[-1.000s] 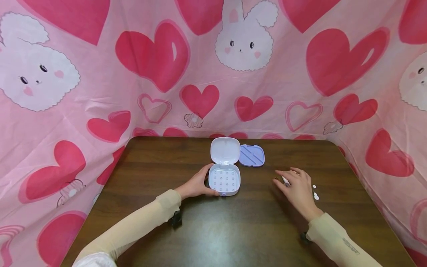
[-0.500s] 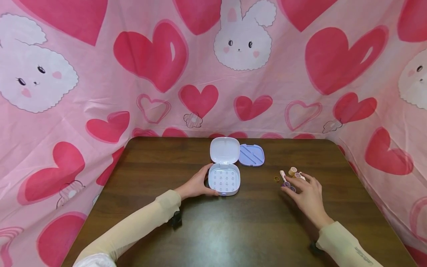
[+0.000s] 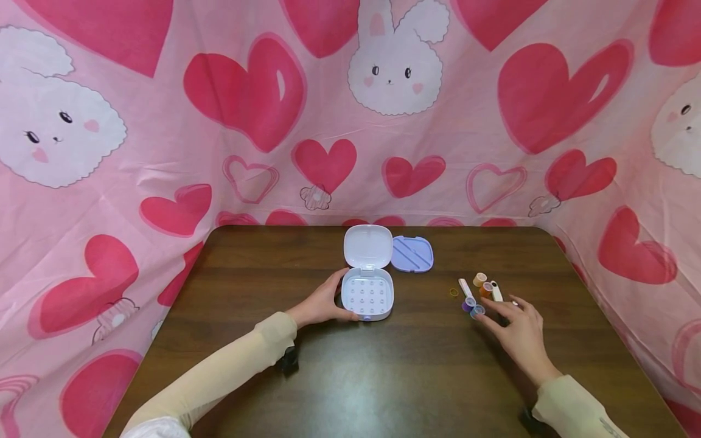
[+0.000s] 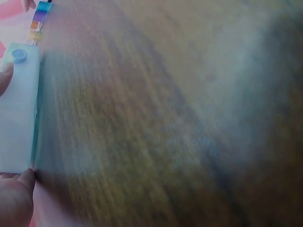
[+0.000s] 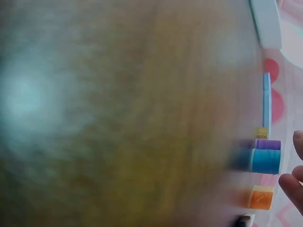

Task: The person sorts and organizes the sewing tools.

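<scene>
My left hand [image 3: 322,302] grips the left side of an open white sewing box [image 3: 368,295], thumb at the front by the round latch button [image 4: 19,56] and fingers farther back. Rows of small pegs line the box floor. My right hand [image 3: 519,331] hovers with loosely bent fingers and nothing between them, its tips right by a blue thread spool [image 3: 477,311]. Beside that spool sits a purple one [image 3: 468,303]; an orange spool [image 3: 485,289] and a cream spool [image 3: 480,279] are farther back. A gold thimble [image 3: 453,292] lies to their left.
A lilac compartment tray [image 3: 412,254] lies just behind and right of the box. Among the spools are a slim white piece [image 3: 465,287] and a white piece with a dark end [image 3: 496,291]. Printed pink cloth [image 3: 460,134] hangs behind the wooden table [image 3: 350,377].
My right hand has drawn back to the right from over the small items, uncovering the spools and white pieces. The left hand and the box have stayed put.
</scene>
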Available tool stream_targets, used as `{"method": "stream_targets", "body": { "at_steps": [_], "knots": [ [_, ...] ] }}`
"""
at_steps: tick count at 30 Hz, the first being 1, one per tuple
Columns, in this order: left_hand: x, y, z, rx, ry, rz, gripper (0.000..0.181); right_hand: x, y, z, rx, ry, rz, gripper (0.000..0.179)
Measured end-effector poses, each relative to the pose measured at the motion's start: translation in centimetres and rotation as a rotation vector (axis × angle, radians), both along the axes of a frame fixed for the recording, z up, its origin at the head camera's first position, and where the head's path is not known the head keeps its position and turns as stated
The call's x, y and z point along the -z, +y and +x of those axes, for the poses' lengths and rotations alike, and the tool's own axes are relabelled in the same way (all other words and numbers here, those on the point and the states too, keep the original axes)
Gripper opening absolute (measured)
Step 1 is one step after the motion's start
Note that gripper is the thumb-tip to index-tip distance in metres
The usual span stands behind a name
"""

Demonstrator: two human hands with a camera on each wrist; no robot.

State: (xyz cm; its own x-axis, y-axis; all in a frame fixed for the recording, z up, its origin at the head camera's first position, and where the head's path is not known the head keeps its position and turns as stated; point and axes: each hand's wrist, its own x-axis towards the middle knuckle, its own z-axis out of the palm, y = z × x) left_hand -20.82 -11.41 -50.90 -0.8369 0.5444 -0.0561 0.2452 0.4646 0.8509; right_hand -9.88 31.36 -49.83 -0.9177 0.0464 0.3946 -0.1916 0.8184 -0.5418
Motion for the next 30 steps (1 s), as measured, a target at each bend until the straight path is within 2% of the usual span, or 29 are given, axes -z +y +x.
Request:
{"method": "stream_targets", "body": {
  "at_steps": [4, 12, 18, 24, 30],
  "knots": [
    [0.2, 0.0, -0.1, 0.006, 0.030, 0.018, 0.116, 0.5, 0.3, 0.2, 0.017, -0.012, 0.009, 0.042],
    [0.1, 0.0, 0.0, 0.006, 0.027, 0.016, 0.115, 0.8, 0.4, 0.1, 0.037, -0.059, -0.002, 0.039],
    [0.1, 0.1, 0.0, 0.004, 0.028, 0.012, 0.116, 1.0, 0.5, -0.1, 0.056, -0.139, -0.014, 0.039],
    [0.0, 0.0, 0.0, 0.010, 0.022, 0.021, 0.116, 1.0, 0.5, -0.5, 0.081, -0.248, -0.021, 0.048],
    [0.0, 0.0, -0.1, 0.009, 0.020, 0.018, 0.116, 1.0, 0.5, -0.9, 0.081, -0.300, -0.030, 0.049]
  ]
}}
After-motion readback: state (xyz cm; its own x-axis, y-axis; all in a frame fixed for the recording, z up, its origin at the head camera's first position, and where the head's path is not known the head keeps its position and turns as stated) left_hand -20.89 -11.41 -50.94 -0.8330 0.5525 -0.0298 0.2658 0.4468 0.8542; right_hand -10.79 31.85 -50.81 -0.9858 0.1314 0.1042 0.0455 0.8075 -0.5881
